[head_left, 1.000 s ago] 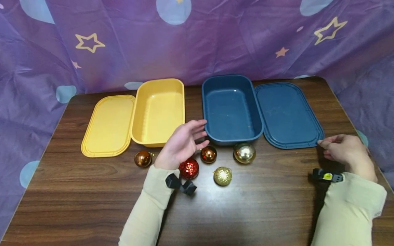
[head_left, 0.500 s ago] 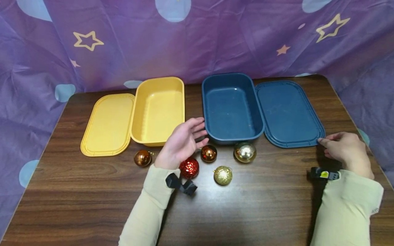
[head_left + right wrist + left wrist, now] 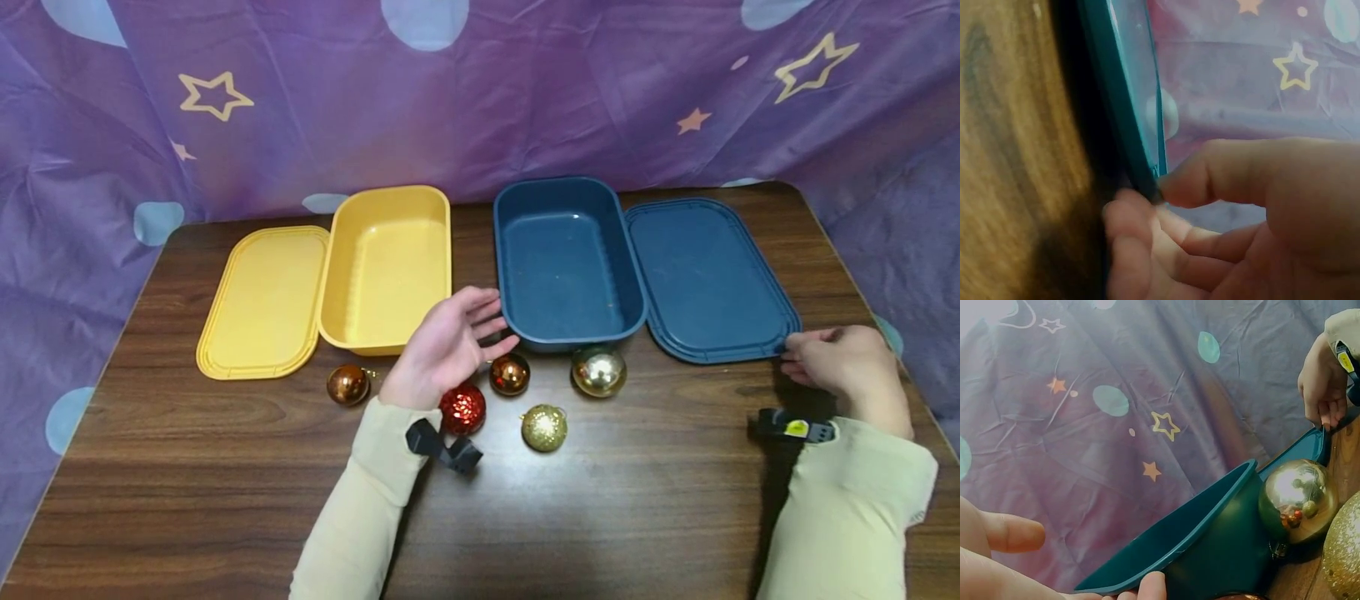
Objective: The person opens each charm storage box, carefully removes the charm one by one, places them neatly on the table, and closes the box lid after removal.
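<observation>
My right hand (image 3: 847,367) pinches the near right corner of the blue lid (image 3: 712,279), thumb on top and fingers curled beneath. In the right wrist view the edge of this lid (image 3: 1119,94) stands off the wood, with a dark shadow below. My left hand (image 3: 453,346) has loosely extended fingers, their tips right at the left rim of the blue box (image 3: 570,279). From the left wrist, the fingers (image 3: 1152,586) lie against the outside of that rim while the thumb stays apart. Close by the left hand are a red bauble (image 3: 462,410) and a copper bauble (image 3: 510,375).
Left of the blue box stands a yellow box (image 3: 386,271), with its yellow lid (image 3: 264,304) lying beside it. A shiny gold bauble (image 3: 598,372), a glittery gold bauble (image 3: 544,428) and another copper bauble (image 3: 348,385) lie in front. A purple curtain (image 3: 480,108) hangs behind the table.
The near right corner of the blue lid has shifted slightly right and up with my right hand. My left hand remains by the blue box.
</observation>
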A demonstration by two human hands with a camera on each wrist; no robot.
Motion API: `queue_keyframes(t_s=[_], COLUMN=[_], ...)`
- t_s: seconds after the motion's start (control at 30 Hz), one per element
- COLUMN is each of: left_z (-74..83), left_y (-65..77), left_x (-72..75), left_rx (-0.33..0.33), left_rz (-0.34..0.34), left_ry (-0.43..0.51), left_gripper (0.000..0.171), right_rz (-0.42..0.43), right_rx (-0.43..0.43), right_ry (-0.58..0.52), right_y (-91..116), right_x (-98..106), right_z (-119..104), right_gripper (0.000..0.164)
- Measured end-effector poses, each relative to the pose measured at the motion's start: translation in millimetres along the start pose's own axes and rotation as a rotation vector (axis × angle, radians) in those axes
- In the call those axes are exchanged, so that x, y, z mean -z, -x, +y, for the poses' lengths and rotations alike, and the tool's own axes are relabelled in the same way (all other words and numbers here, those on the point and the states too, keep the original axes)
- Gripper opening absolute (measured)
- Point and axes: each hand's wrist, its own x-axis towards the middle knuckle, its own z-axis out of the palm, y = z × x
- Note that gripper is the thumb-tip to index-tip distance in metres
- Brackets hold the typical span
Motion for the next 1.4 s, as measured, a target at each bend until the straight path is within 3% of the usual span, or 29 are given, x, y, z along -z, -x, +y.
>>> queue_keyframes(t_s=[0.2,0.37,0.5,0.6,0.77,0.97,1.2,1.4], left_z=[-1.1,-2.9,-4.6,-5.5,-6.7,-10.0,-12.4,-13.4], left_y=[-1.0,-2.8,-3.8,-4.5,-5.1,-6.8,-8.6,-9.0], left_x=[0.8,0.7,0.3,0.0,-1.7,-2.6,-2.4,-2.4], left_rx=[0.005,-0.011,-0.03,-0.034,-0.055,-0.088,-0.105,-0.109], left_rz=[-0.028,0.001,0.032,0.046,0.064,0.078,0.076,0.078], left_ry=[-0.016,-0.05,-0.09,-0.111,-0.156,-0.193,-0.213,-0.222], left_gripper=[0.048,0.038,0.026,0.031,0.046,0.049,0.052,0.055], right_rz=[-0.026,-0.014,-0.037,-0.058,-0.005,0.057,0.189,0.206], right_rx=[0.047,0.01,0.115,0.184,0.241,0.355,0.4,0.537], right_ry=[-0.173,-0.52,-0.733,-0.834,-0.861,-0.954,-0.767,-0.812], right_y=[-0.2,8.4,18.0,23.8,31.0,38.3,55.0,66.2], right_x=[6.9,10.4,12.2,12.1,9.6,2.9,2.2,-1.0], right_z=[2.2,-7.7,-14.3,-20.7,-33.1,-45.5,-58.2,-68.5], right_gripper=[0.039,0.014,0.01,0.011,0.008,0.008,0.012,0.019])
